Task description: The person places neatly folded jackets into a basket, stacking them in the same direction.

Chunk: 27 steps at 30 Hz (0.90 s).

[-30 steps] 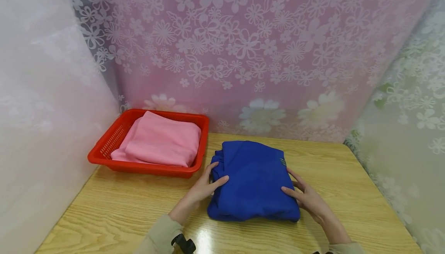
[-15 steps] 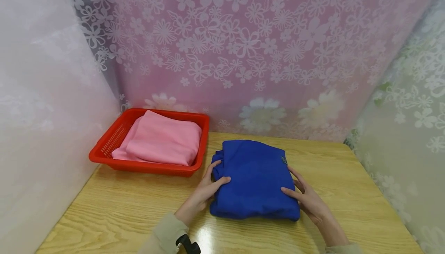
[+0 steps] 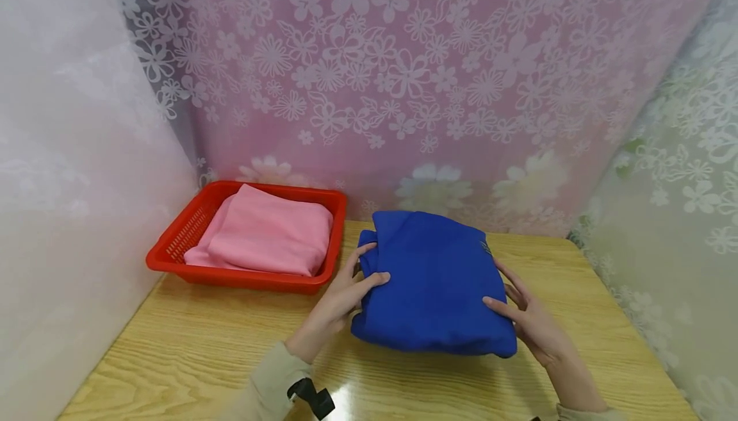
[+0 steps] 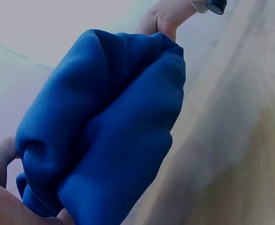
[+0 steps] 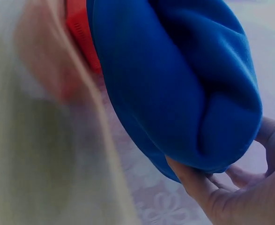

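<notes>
A folded blue garment (image 3: 432,280) with a small dark label at its right edge is held between both hands, raised off the table. My left hand (image 3: 341,296) grips its left side, thumb on top and the other fingers along the edge, partly hidden. On the right side my right hand (image 3: 533,321) grips in the same way, its thumb over the top. The left wrist view shows thick layered folds of the blue garment (image 4: 123,126) with a gap between it and the table. In the right wrist view, fingers (image 5: 193,183) hold the garment's rounded end.
A red plastic basket (image 3: 242,277) stands at the back left of the wooden table (image 3: 190,350). Folded pink cloth (image 3: 271,232) lies in it. Floral curtains (image 3: 369,88) hang behind and at both sides.
Both hands have lifted the blue garment off the table and moved it slightly right and away. The basket and pink cloth stay where they were.
</notes>
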Motion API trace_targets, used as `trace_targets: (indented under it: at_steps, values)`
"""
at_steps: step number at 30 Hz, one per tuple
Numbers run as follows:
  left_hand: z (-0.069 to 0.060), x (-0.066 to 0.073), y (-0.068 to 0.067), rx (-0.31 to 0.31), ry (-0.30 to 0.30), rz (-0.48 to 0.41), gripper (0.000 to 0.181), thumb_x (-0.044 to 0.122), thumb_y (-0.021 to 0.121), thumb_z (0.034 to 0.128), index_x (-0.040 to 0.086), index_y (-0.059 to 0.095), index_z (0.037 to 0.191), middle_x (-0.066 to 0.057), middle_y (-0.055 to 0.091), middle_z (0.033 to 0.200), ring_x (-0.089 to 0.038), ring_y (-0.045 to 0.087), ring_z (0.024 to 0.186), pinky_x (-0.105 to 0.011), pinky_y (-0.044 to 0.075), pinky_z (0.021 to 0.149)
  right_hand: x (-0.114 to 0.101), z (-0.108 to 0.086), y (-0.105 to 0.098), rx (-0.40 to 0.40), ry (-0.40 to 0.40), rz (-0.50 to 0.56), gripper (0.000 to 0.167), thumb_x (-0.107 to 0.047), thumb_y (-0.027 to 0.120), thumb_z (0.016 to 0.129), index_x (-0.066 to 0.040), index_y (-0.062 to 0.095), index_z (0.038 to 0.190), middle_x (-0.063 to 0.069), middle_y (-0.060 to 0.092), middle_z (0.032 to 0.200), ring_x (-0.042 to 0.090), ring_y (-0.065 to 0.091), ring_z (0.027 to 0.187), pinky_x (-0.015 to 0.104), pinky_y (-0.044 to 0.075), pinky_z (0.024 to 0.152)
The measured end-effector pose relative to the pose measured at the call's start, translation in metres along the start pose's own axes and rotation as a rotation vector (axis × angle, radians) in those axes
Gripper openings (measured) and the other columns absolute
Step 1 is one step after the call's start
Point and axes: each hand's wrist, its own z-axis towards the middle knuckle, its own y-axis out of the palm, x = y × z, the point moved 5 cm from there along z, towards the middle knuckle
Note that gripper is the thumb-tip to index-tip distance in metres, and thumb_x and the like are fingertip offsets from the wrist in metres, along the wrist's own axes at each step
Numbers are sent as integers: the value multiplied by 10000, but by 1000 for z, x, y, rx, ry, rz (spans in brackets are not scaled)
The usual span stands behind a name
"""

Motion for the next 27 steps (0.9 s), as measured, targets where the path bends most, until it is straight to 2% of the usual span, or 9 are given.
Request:
trace_targets:
  at_steps: [5, 10, 16, 21, 24, 27]
  values:
    - [-1, 23, -6, -1, 24, 15, 683, 311, 708, 952, 327, 365, 1543, -155, 374, 1516, -392, 604, 1203, -549, 537, 953, -22, 3, 5, 14, -41, -17, 780, -131, 536, 1060, -306, 51, 1645, 172, 145, 1630, 15, 610, 1148, 398, 578, 908]
    - [-3, 40, -19, 40, 52, 28, 668, 290, 711, 952, 355, 382, 1530, -122, 380, 1523, -402, 599, 1209, -556, 537, 949, -35, 13, 16, 20, -50, -58, 787, -178, 561, 1056, -333, 58, 1642, 220, 71, 1669, 20, 559, 1180, 391, 567, 932]
    - [-4, 58, -43, 61, 93, 30, 631, 274, 684, 970, 401, 393, 1516, -76, 382, 1538, -393, 529, 1293, -566, 526, 954, -54, 29, 41, 21, -84, -50, 778, -185, 577, 1048, -345, 96, 1639, 196, 89, 1675, 237, 485, 1319, 365, 567, 923]
    - [-9, 78, -77, 99, 103, 58, 651, 285, 647, 991, 397, 340, 1554, -102, 378, 1541, -409, 493, 1326, -563, 508, 988, -70, 49, 72, 22, -109, -26, 773, -191, 596, 1039, -361, 132, 1634, 158, 152, 1665, 318, 495, 1325, 351, 566, 915]
    - [-14, 92, -105, 132, 119, 64, 662, 286, 627, 1005, 382, 311, 1578, -104, 369, 1568, -395, 472, 1352, -534, 498, 1014, -80, 65, 96, -3, -143, 9, 764, -174, 596, 1037, -362, 154, 1631, 127, 173, 1663, 372, 466, 1367, 358, 556, 934]
    - [-21, 107, -138, 167, 140, 68, 667, 298, 619, 1012, 378, 297, 1591, -95, 342, 1604, -371, 432, 1386, -452, 512, 999, -88, 84, 124, -49, -179, 52, 760, -153, 600, 1033, -365, 175, 1627, 103, 186, 1663, 395, 432, 1405, 394, 539, 974]
